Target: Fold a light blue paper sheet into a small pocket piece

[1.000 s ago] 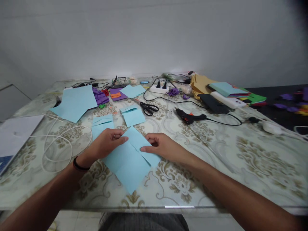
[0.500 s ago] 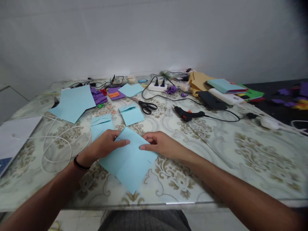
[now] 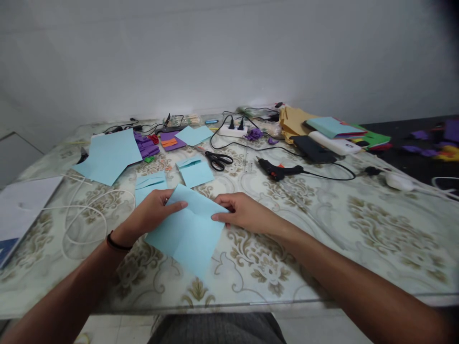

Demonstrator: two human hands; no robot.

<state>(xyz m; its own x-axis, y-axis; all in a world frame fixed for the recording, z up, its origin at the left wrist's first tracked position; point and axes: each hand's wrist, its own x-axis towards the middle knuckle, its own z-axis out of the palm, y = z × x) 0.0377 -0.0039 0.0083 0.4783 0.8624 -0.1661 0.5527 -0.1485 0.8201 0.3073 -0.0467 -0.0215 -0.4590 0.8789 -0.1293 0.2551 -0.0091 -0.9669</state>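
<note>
A creased light blue paper sheet (image 3: 191,229) is held between my two hands over the front part of the table. My left hand (image 3: 156,211) pinches its upper left edge, thumb on top and fingers behind. At the right corner, my right hand (image 3: 238,213) grips the sheet between thumb and fingers. Just beyond lie two folded light blue pieces, one (image 3: 195,173) behind the sheet and another (image 3: 148,184) partly behind my left hand.
Black scissors (image 3: 218,161) and a glue gun (image 3: 279,169) with a cord lie farther back. Larger blue paper (image 3: 111,155) and purple strips (image 3: 145,145) are at back left. A white cable (image 3: 86,206) loops at left; a power strip (image 3: 233,130) is near the wall.
The held sheet has turned slightly, and its top and right corners now sit differently between my fingers. Its bottom corner has moved up a little. Both hands still hold it.
</note>
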